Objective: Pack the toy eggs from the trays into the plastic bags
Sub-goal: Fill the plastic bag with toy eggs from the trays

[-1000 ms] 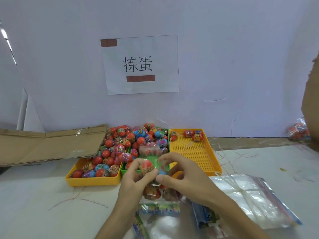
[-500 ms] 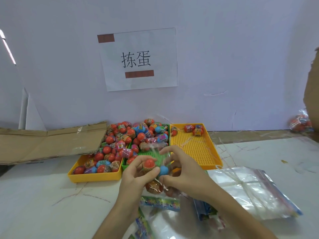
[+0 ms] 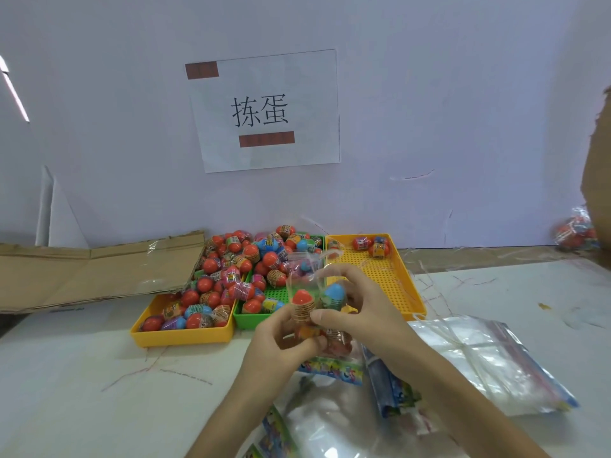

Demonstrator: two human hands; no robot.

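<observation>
In front of trays, above bench [image 3: 99,375]: left hand [image 3: 277,345] and right hand [image 3: 360,312] both grip clear plastic bag [image 3: 305,276], fingers curled round it. Red-topped egg [image 3: 301,305] and blue egg [image 3: 334,292] inside bag. Left yellow tray [image 3: 185,337] and green tray [image 3: 246,317] piled with eggs; right yellow tray [image 3: 393,279] nearly bare. Stack of spare bags [image 3: 489,361] at right.

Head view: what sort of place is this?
Likely a small hand-packing station: trays heaped with toy eggs, a stack of plastic bags on the table, and a paper sign on the wall.

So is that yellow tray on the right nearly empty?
Nearly empty: the right yellow tray holds only a few toy eggs at its far end.
</observation>
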